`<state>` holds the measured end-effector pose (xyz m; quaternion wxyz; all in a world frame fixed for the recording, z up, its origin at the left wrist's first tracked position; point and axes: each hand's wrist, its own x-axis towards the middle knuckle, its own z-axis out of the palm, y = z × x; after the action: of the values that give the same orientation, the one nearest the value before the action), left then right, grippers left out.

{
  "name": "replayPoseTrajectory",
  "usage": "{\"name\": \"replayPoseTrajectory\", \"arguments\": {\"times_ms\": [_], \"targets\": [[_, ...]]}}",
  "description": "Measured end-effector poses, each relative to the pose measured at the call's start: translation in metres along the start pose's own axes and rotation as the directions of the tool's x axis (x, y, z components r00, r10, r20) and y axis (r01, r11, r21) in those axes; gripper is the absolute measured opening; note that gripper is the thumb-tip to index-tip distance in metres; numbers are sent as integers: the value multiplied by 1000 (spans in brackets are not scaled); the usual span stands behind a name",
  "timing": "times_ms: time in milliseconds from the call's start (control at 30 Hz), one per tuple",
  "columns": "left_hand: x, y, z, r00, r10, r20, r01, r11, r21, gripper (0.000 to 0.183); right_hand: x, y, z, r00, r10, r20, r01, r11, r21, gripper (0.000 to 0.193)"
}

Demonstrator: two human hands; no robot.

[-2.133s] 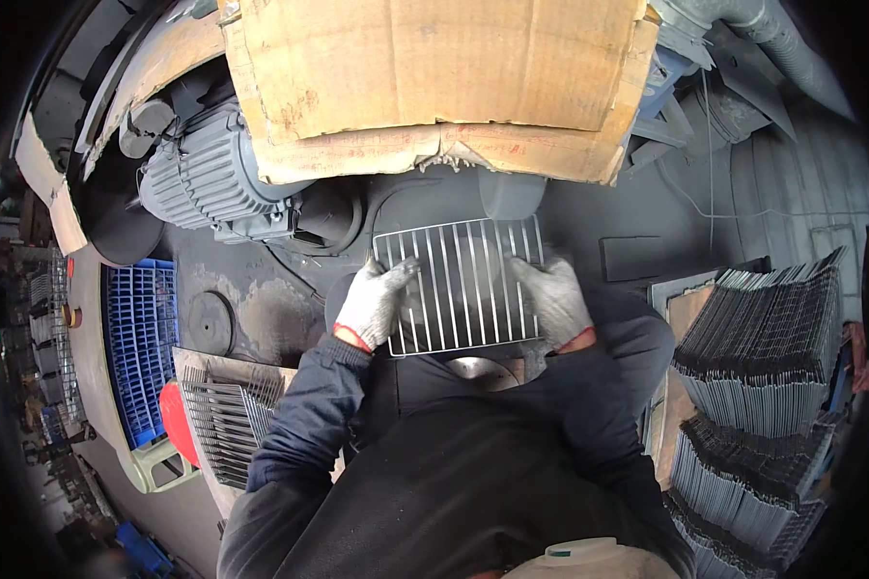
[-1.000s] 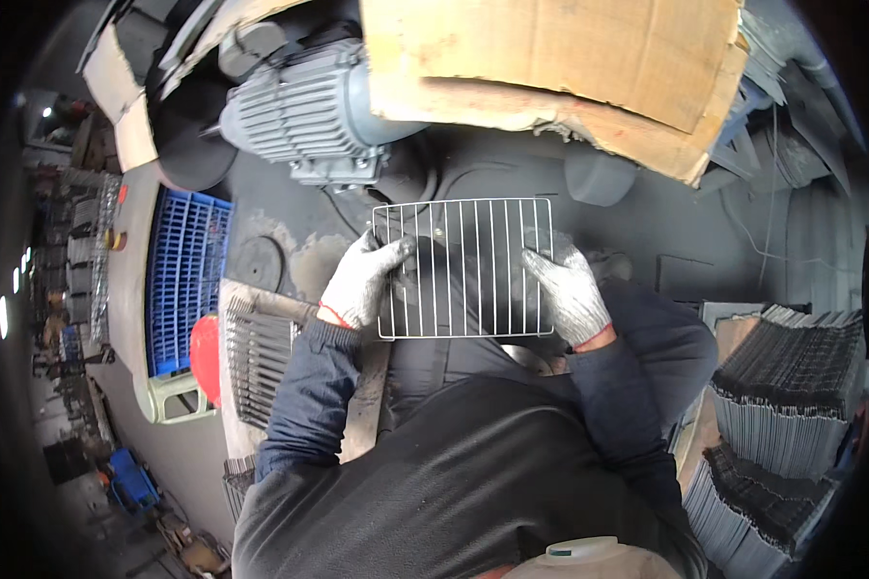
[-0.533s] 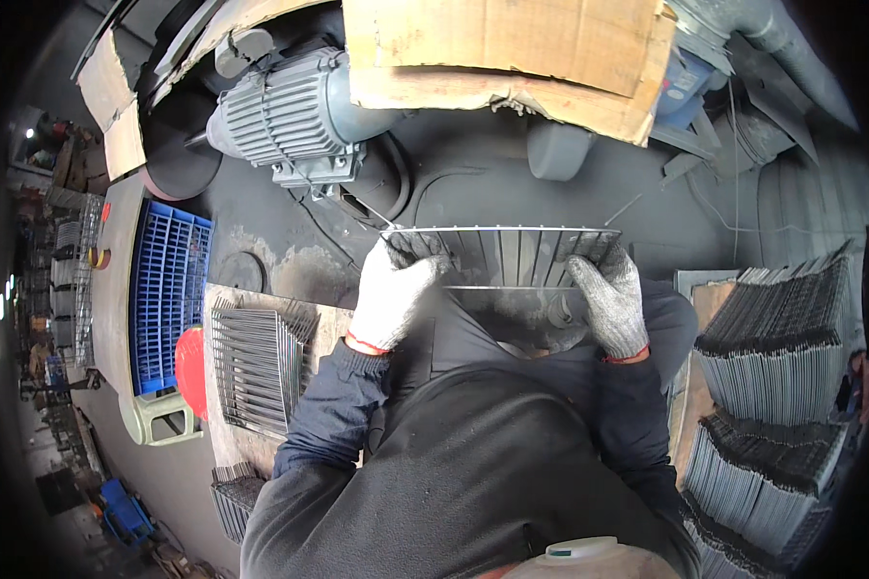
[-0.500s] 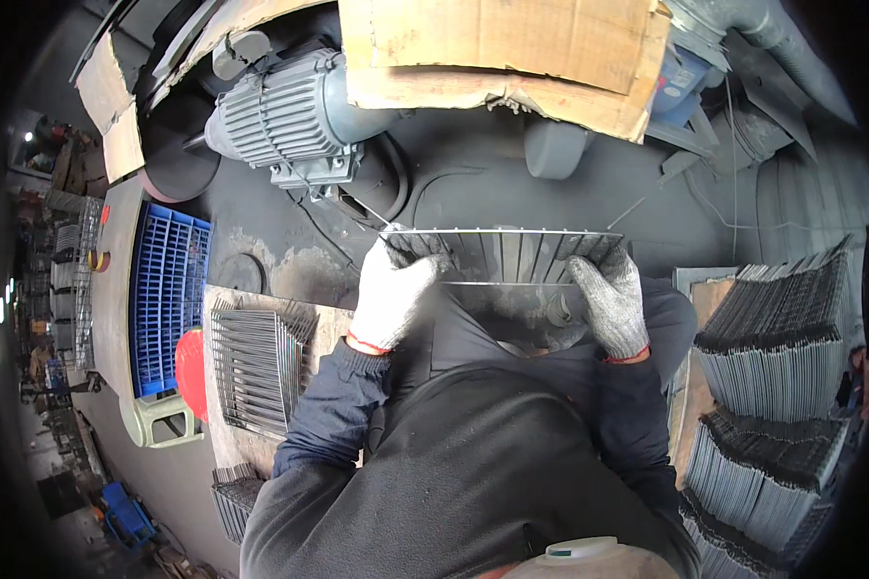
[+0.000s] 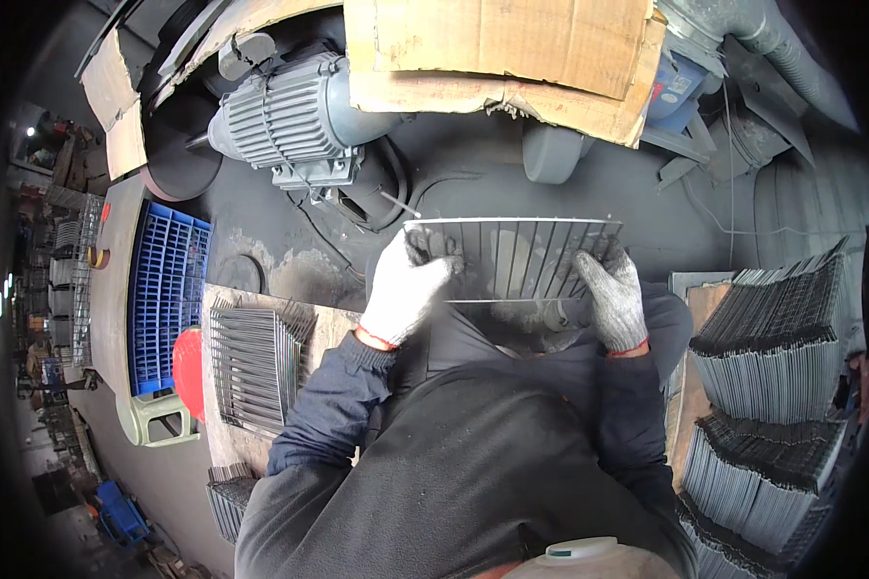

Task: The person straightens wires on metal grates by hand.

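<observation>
A wire rack (image 5: 517,259) with parallel thin bars is held out in front of my lap by both hands. My left hand (image 5: 410,282), in a white knit glove with a red cuff edge, grips its left end, the thumb lying over the bars. At the opposite end my right hand (image 5: 611,297), gloved alike but greyer, is closed on the rack, its thumb pointing inward. The fingers behind the rack are partly hidden. Beyond the rack, under the cardboard, a grey rounded wheel-like part (image 5: 552,152) hangs.
A grey finned motor (image 5: 285,116) stands ahead on the left, beside a torn cardboard sheet (image 5: 497,39). Tall stacks of wire racks (image 5: 768,362) rise at my right. On my left lie more racks (image 5: 251,367) on a board, near a blue plastic crate (image 5: 169,299) and a red round seat (image 5: 189,374).
The rack has tilted so that more of its face shows; its upper edge rose slightly and its lower edge came down toward me. Both hands still hold it.
</observation>
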<state>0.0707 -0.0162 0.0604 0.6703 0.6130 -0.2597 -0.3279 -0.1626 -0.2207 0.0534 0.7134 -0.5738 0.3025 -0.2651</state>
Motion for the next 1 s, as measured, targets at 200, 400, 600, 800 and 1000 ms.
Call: {"name": "replayPoseTrajectory", "arguments": {"times_ms": [200, 400, 600, 800, 1000], "targets": [[35, -6, 21, 910, -352, 221, 390, 906, -164, 28, 20, 10, -19, 952, 245, -184, -247, 969, 12, 25], [94, -50, 75, 909, -211, 359, 267, 957, -115, 27, 27, 5, -59, 904, 223, -365, -219, 974, 53, 25], [102, -54, 58, 883, -378, 279, 392, 920, 5, 31, 52, 32, -56, 907, 142, -396, -156, 988, -4, 25], [93, -49, -46, 819, -560, 129, 572, 776, -265, 18, 83, 23, 19, 908, 416, 45, -416, 909, -22, 37], [74, -52, -70, 794, -577, 193, 606, 718, -343, 12, 71, 13, 40, 903, 426, 63, -429, 902, 46, 30]]}}
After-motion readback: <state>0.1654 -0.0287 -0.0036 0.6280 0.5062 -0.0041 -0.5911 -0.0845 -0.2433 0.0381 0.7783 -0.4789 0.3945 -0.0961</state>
